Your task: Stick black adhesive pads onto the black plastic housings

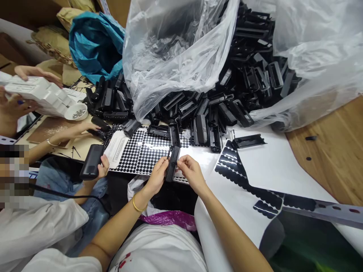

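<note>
My left hand (157, 174) is closed round a slim black plastic casing (172, 165) with a ribbed face, held slightly tilted above the table's front edge. Close against the casing's right side, my right hand (190, 170) has thumb and forefinger pinched together; whatever lies between them is too small to make out. Beneath and behind the hands spreads a sheet of round black stickers (141, 151). Just beyond the held casing, an open black shell (174, 134) rests on that sheet.
Black casings (201, 128) pile up along the back, partly under a clear plastic bag (181, 71). At left, a co-worker's hand (103, 166) holds a larger black casing (92, 162). A bowl of small metal parts (76, 112) and white boxes (42, 94) stand beyond. Cut sticker strips (234, 166) lie right.
</note>
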Demonstrator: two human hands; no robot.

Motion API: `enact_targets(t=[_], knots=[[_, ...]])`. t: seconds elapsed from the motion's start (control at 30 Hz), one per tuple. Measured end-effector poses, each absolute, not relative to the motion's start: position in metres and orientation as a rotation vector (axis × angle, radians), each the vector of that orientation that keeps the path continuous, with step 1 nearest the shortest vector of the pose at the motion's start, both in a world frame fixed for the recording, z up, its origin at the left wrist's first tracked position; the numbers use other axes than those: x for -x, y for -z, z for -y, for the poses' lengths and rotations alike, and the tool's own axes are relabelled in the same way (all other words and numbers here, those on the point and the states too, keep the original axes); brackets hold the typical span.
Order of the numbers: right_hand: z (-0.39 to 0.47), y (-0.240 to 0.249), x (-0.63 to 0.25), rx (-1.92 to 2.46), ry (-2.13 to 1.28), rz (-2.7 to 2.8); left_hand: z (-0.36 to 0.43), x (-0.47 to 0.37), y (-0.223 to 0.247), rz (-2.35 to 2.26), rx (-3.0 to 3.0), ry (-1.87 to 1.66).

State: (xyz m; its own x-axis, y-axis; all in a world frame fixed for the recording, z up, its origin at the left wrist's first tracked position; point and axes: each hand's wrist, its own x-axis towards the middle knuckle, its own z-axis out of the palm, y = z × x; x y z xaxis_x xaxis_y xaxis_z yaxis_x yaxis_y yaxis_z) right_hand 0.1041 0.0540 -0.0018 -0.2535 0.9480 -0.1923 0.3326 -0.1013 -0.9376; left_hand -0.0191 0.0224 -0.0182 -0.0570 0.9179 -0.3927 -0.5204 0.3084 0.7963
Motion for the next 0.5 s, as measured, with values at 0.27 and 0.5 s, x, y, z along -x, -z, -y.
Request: enact_targets(t=[0.27,0.5], knots=[[-0.034,-0.010,-0.109,1.405,-1.261,1.475,-0.016,0.001,0.009,-1.056,-0.487,-1.227],[-0.030,-0.006,-0.110,1.455,-1.146,1.581,-0.011,-0.005,0.014,-1.135,-0.579,-1.263]])
